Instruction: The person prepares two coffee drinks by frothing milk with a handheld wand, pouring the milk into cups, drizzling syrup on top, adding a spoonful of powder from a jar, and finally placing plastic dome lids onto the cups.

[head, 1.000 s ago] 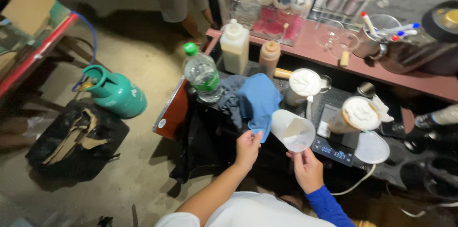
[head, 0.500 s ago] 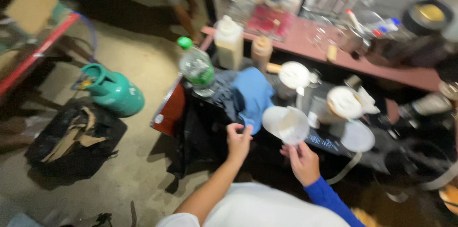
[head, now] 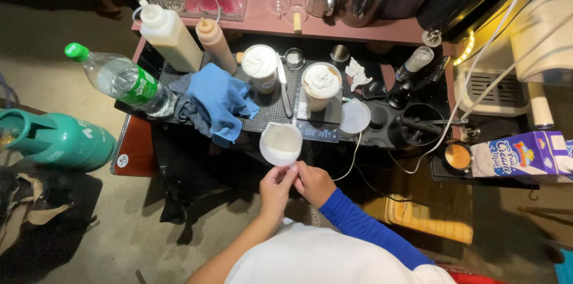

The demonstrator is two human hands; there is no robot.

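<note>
Both my hands meet at the handle end of a white pitcher (head: 280,144) with milky liquid inside, held just in front of the counter. My left hand (head: 276,190) pinches its near rim or handle, and my right hand (head: 313,182), in a blue sleeve, touches the same spot beside it. Past the pitcher, a cup topped with whipped cream (head: 320,86) stands on a small black digital scale (head: 319,123). A second cream-topped cup (head: 260,67) is to its left, and a clear round lid (head: 355,116) lies to the scale's right.
A blue cloth (head: 216,100), a water bottle with green cap (head: 122,81) and two squeeze bottles (head: 170,34) occupy the counter's left. A carton (head: 525,154) and a small pot (head: 457,156) sit at the right. A green gas cylinder (head: 59,139) lies on the floor.
My hands have come together at the pitcher's near side; earlier the left one was apart near the blue cloth. The camera has swung right and closer over the counter.
</note>
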